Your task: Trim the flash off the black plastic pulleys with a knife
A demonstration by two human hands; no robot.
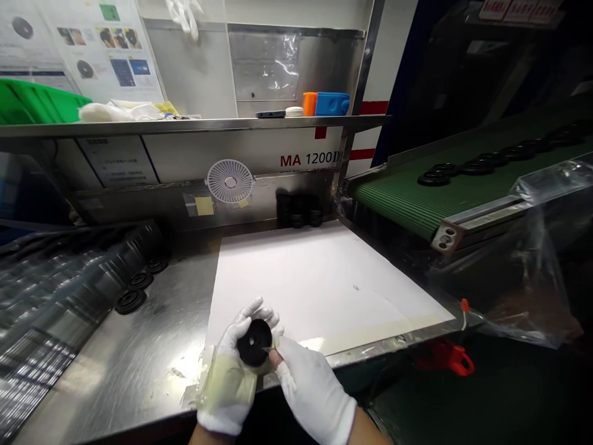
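Note:
My left hand (234,364), in a white glove with a yellowed palm, is closed round a black round plastic part (254,343). The part is disc-shaped with a raised rim and a small hole at its middle; its open face is turned up towards me. My right hand (308,383), also gloved in white with a bare thumb tip, pinches a small thin blade (265,350). The blade's tip lies at the right rim of the black part, and most of it is hidden by the fingers. Both hands are over the front edge of the white sheet (315,278).
Several black round parts (131,301) lie on the steel table (139,352) beside clear plastic trays (92,284) at left. A green conveyor belt (403,198) carrying more black parts runs at right. A small fan (230,181) is at the back, under a shelf (208,125).

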